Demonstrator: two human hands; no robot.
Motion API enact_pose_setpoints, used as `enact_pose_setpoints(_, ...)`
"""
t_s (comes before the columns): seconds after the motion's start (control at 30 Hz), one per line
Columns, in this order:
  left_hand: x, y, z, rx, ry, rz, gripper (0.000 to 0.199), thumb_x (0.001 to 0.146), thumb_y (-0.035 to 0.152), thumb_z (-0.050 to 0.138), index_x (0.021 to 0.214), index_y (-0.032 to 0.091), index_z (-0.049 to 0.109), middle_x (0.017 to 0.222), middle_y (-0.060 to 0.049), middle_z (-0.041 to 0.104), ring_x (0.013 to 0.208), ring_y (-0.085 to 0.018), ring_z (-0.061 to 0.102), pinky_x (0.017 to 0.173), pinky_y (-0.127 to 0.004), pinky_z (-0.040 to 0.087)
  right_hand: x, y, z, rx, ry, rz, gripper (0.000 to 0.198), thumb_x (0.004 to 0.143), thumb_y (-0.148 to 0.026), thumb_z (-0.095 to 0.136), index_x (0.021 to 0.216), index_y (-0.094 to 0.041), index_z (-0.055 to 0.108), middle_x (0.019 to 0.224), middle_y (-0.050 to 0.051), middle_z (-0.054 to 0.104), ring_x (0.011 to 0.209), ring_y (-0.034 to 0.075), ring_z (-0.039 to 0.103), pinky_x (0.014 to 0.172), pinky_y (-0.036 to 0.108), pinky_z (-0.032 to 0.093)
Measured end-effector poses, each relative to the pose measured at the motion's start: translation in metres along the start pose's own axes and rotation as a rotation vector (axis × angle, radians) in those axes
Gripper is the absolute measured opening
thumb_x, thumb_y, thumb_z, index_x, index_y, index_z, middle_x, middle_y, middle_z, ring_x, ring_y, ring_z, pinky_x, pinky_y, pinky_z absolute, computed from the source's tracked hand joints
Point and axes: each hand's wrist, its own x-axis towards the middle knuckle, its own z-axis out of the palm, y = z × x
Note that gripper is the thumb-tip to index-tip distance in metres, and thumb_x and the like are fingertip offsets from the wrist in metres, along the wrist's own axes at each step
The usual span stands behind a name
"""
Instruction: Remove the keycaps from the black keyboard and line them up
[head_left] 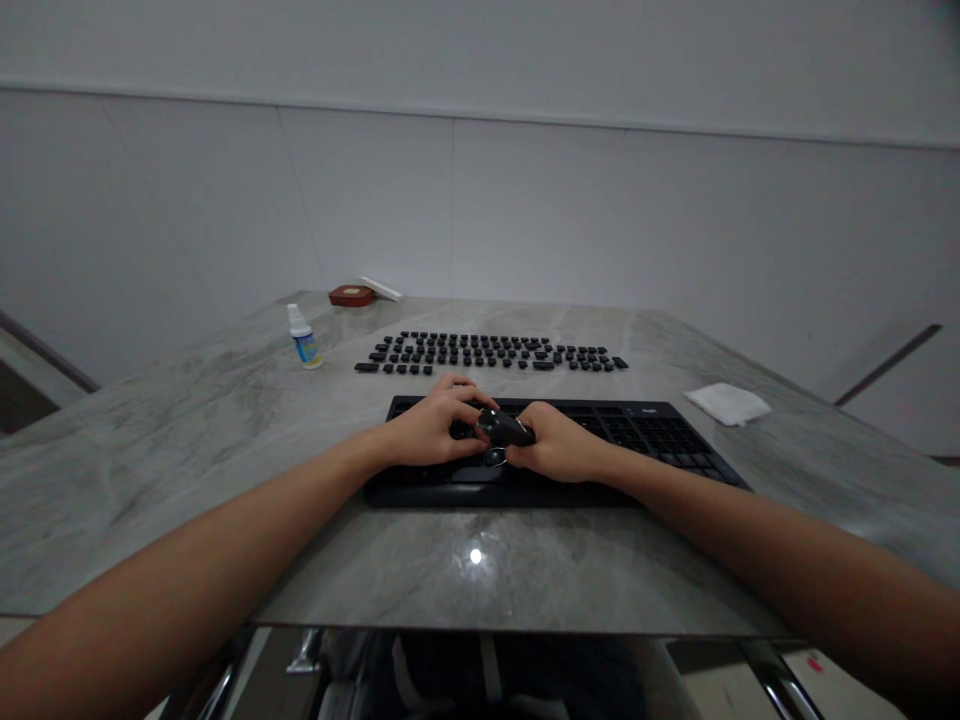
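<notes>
A black keyboard (510,495) lies near the front of the table, its keys at the right end in place. Over its middle, my right hand (562,445) is wrapped round a small glossy black tool (504,428) with thin shiny edges; its exact kind I cannot make out. My left hand (435,425) has bent fingers and thumb closed about the tool's left end. Both hands cover part of the keys. Behind the keyboard, several loose black keycaps (480,355) are laid out in rows.
A small white spray bottle (304,340) with a blue and yellow label stands at the left. A reddish-brown box (351,296) and a white flat item (381,288) are at the back. A white folded cloth or tissue (727,403) lies to the right on the grey marbled table (187,450).
</notes>
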Motion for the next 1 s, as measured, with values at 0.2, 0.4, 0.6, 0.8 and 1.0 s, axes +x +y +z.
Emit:
enact_pose_setpoints(0.2,-0.001,-0.001,0.001,0.011,0.002,-0.014,0.005,0.08,0.022,0.07,0.082,0.02,0.074,0.118,-0.006,0.064,0.122,-0.028,0.039,0.107,-0.047,0.032,-0.001,0.002,-0.001,0.06,-0.035,-0.019,0.022,0.064,-0.017,0.053,0.048,-0.018,0.038,0.045,-0.006,0.034,0.043,0.006,0.031,0.041,0.021,0.022)
enact_pose_setpoints(0.4,-0.002,0.0,0.001,0.024,-0.001,-0.014,0.003,0.08,0.021,0.07,0.079,0.02,0.073,0.119,-0.005,0.064,0.123,-0.027,0.04,0.108,-0.047,0.033,0.0,0.012,0.001,0.088,-0.054,-0.137,0.024,0.066,-0.016,0.051,0.047,-0.018,0.036,0.045,-0.006,0.032,0.044,0.006,0.029,0.042,0.02,0.023)
enact_pose_setpoints(0.6,-0.001,0.0,0.001,0.026,-0.006,-0.013,0.004,0.079,0.021,0.071,0.076,0.019,0.072,0.119,-0.005,0.063,0.121,-0.027,0.041,0.108,-0.047,0.032,0.004,0.024,0.007,0.15,-0.008,-0.185,0.025,0.066,-0.019,0.052,0.048,-0.018,0.035,0.045,-0.007,0.031,0.042,0.005,0.028,0.041,0.02,0.021)
enact_pose_setpoints(0.8,-0.001,-0.001,0.001,0.016,0.008,-0.022,0.003,0.078,0.021,0.072,0.075,0.021,0.072,0.118,-0.004,0.064,0.122,-0.026,0.041,0.108,-0.047,0.033,0.003,0.024,0.006,0.09,0.006,-0.33,0.027,0.067,-0.019,0.05,0.048,-0.019,0.032,0.044,-0.006,0.033,0.042,0.006,0.029,0.043,0.021,0.022)
enact_pose_setpoints(1.0,-0.001,-0.001,0.0,0.006,-0.002,-0.029,0.003,0.079,0.022,0.073,0.075,0.021,0.074,0.119,-0.004,0.063,0.122,-0.026,0.041,0.108,-0.047,0.031,0.002,0.022,0.007,-0.128,0.095,-0.591,0.027,0.064,-0.018,0.05,0.046,-0.019,0.031,0.042,-0.006,0.03,0.046,0.008,0.027,0.053,0.025,0.029)
